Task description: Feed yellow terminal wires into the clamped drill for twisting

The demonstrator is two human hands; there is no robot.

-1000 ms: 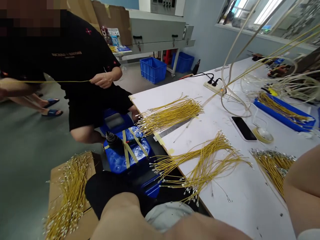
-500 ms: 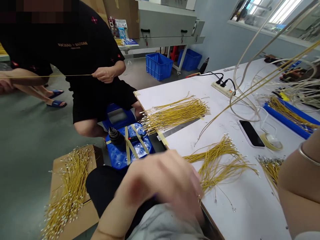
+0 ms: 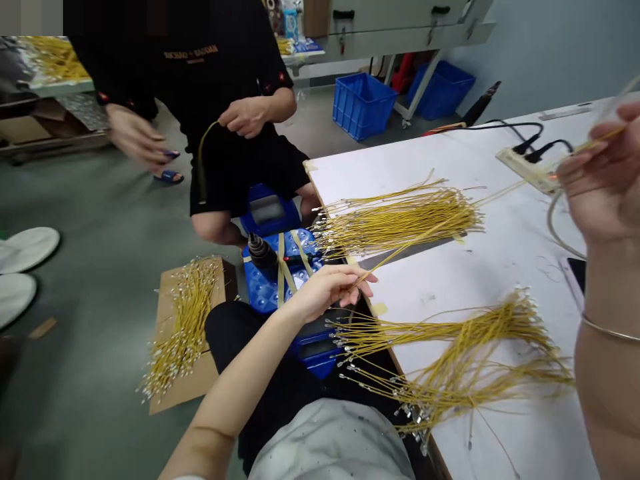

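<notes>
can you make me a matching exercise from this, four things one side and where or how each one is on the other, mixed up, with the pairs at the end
1. left hand
2. right hand
3. power strip
4. cardboard box

A. on the white table, with black plugs in it
B. under a pile of yellow wires
C. near the table's edge, holding yellow strands
D. raised, at the picture's right edge

Pairs: 1-C, 2-D, 3-A, 4-B
</notes>
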